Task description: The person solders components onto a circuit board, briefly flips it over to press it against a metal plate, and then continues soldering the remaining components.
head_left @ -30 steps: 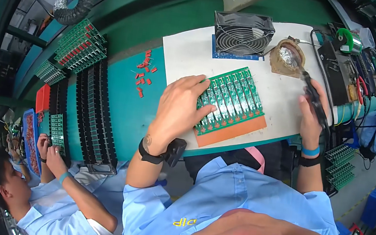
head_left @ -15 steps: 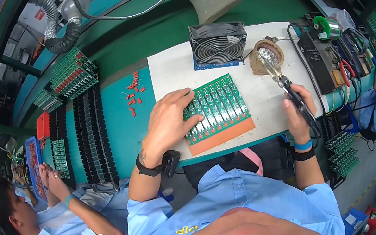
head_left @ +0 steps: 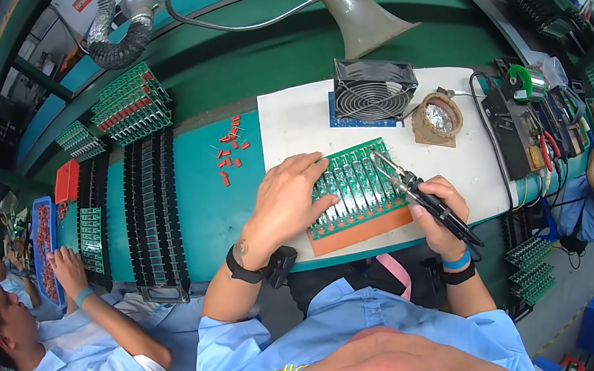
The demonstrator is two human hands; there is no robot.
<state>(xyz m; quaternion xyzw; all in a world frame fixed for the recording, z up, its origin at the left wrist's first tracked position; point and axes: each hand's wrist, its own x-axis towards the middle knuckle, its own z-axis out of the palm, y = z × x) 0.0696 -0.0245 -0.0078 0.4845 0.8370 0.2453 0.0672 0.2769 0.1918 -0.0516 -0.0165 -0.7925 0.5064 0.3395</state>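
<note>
L hand [head_left: 288, 193]: fingers & thumb apart, laid on L end of green PCB [head_left: 359, 183], thumb over its face. R hand [head_left: 442, 239]: clamped on black iron [head_left: 425, 199], tips over PCB's upper R part; can't tell if touching. PCB sits on orange pad [head_left: 366, 234], pad's strip showing along near edge, all on white sheet [head_left: 283, 122] atop counter [head_left: 203, 121]. Fan [head_left: 374, 93] just behind PCB; round pot [head_left: 435, 135] w/ silvery stuff R of fan. Loose red parts [head_left: 226, 179] L of sheet, black strips [head_left: 150, 217] further L.
</note>
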